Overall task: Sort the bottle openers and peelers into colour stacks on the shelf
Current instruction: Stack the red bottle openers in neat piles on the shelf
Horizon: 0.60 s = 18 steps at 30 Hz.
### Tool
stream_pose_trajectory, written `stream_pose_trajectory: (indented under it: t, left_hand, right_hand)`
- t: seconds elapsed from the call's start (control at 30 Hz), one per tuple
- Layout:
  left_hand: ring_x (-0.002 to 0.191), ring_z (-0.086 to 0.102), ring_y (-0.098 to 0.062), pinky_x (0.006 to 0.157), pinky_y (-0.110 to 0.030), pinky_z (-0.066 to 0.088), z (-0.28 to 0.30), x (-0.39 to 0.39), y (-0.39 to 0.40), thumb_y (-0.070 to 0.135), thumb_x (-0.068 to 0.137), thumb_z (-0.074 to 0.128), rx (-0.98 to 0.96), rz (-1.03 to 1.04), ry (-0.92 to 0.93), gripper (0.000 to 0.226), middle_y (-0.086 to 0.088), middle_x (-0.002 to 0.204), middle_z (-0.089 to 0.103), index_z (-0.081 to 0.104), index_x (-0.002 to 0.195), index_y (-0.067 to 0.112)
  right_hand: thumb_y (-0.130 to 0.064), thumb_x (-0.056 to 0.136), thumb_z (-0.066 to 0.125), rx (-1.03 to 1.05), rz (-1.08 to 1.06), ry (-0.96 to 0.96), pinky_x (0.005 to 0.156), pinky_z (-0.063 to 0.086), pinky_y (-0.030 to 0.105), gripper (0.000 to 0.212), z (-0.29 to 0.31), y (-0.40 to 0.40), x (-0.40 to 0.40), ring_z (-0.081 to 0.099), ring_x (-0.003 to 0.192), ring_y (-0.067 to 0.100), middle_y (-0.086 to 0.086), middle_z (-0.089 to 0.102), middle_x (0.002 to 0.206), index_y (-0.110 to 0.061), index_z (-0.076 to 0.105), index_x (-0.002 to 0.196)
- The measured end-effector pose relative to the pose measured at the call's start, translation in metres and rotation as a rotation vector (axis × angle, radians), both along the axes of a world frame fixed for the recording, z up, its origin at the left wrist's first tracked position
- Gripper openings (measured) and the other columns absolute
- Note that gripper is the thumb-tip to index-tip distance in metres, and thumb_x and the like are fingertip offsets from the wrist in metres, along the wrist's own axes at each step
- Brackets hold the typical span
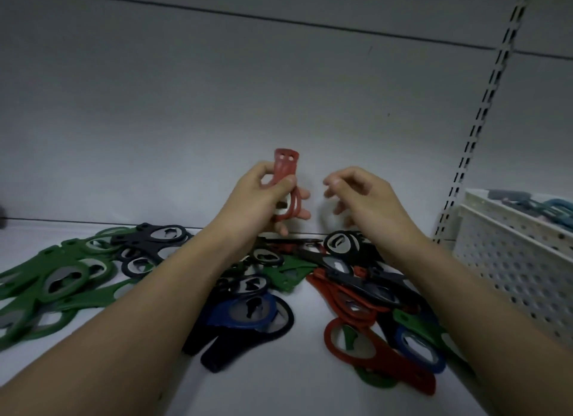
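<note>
Sorting is being done by colour, and the red ones are being gathered right now. A few red openers (283, 180) are being held up in the left hand (263, 195), above the shelf (148, 369). They are being kept upright, with the handle ends sticking up past the thumb and the round metal ends down by the palm. The fingers (286, 183) of that hand are being wrapped tightly round the little bunch.

Nothing is being held by the right hand (359, 198). It is being kept in the air just beside the red bunch, not touching it, and its fingers are hanging loosely curled.

Under both hands, a mixed heap (257, 279) of black, green, blue and red pieces is lying on the shelf. A green pile (59, 279) is being built on the left. More red pieces (350, 307) are lying loose on the right, partly under black ones. A white basket (511, 260) with holes is standing at the far right, with some grey and blue things in it.

It looks as if another red piece is being looked for next. For that, the free hand is probably being readied to reach down to the loose red ones, and one must be pulled out from under the black ones without the heap being knocked about. No red stack is being seen on the shelf yet.
</note>
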<state>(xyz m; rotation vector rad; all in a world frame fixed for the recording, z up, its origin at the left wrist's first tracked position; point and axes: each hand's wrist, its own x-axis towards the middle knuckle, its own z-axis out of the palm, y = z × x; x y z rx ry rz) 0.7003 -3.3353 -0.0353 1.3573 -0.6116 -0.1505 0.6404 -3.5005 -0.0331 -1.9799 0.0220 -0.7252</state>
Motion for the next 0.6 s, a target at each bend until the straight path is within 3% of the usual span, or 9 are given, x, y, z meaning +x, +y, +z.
stream_pose_trajectory:
  t: [0.1, 0.17, 0.3, 0.47, 0.6]
  left_hand:
    - [0.075, 0.073, -0.026, 0.039, -0.023, 0.041, 0.003, 0.009, 0.009, 0.018, 0.101, 0.053, -0.093, 0.108, 0.040, 0.019, -0.008, 0.096, 0.076, 0.046, 0.118, 0.012]
    - [0.068, 0.072, -0.021, 0.039, -0.022, 0.039, 0.000, 0.014, 0.011, 0.019, 0.101, 0.052, -0.093, 0.157, 0.053, 0.017, -0.007, 0.092, 0.075, 0.045, 0.115, 0.014]
    - [0.058, 0.067, -0.015, 0.041, -0.021, 0.039, -0.004, 0.017, 0.010, 0.018, 0.101, 0.048, -0.034, 0.196, 0.056, 0.017, -0.004, 0.085, 0.068, 0.048, 0.117, 0.014]
    - [0.056, 0.066, -0.012, 0.041, -0.021, 0.043, -0.002, 0.015, 0.010, 0.016, 0.101, 0.048, -0.021, 0.179, 0.073, 0.017, -0.004, 0.086, 0.067, 0.052, 0.118, 0.015]
    - [0.066, 0.066, -0.016, 0.047, -0.023, 0.047, 0.000, 0.016, 0.012, 0.019, 0.097, 0.056, -0.047, 0.122, 0.147, 0.020, -0.002, 0.084, 0.066, 0.064, 0.116, 0.014]
  right_hand:
    - [-0.019, 0.095, 0.061, -0.467, 0.029, 0.238, 0.064, 0.045, 0.016, 0.014, -0.012, -0.003, 0.006, 0.060, 0.070, 0.001, -0.011, 0.068, 0.083, -0.024, 0.072, 0.088]
    - [-0.017, 0.094, 0.062, -0.671, 0.040, 0.400, 0.073, 0.046, 0.020, 0.014, -0.019, -0.004, 0.009, 0.063, 0.082, 0.008, -0.011, 0.067, 0.089, -0.025, 0.073, 0.096]
    - [-0.019, 0.095, 0.061, -0.755, 0.040, 0.440, 0.088, 0.044, 0.021, 0.026, -0.021, -0.007, 0.008, 0.060, 0.105, 0.013, -0.004, 0.064, 0.115, -0.027, 0.066, 0.119]
    - [-0.027, 0.094, 0.062, -0.749, 0.159, 0.331, 0.095, 0.047, 0.026, 0.023, -0.020, -0.010, 0.008, 0.054, 0.105, 0.005, -0.013, 0.050, 0.115, -0.038, 0.066, 0.115]
    - [-0.031, 0.102, 0.047, -0.911, 0.236, 0.421, 0.110, 0.030, 0.028, 0.035, -0.027, -0.008, 0.017, 0.037, 0.124, 0.009, -0.011, 0.042, 0.135, -0.041, 0.056, 0.134]
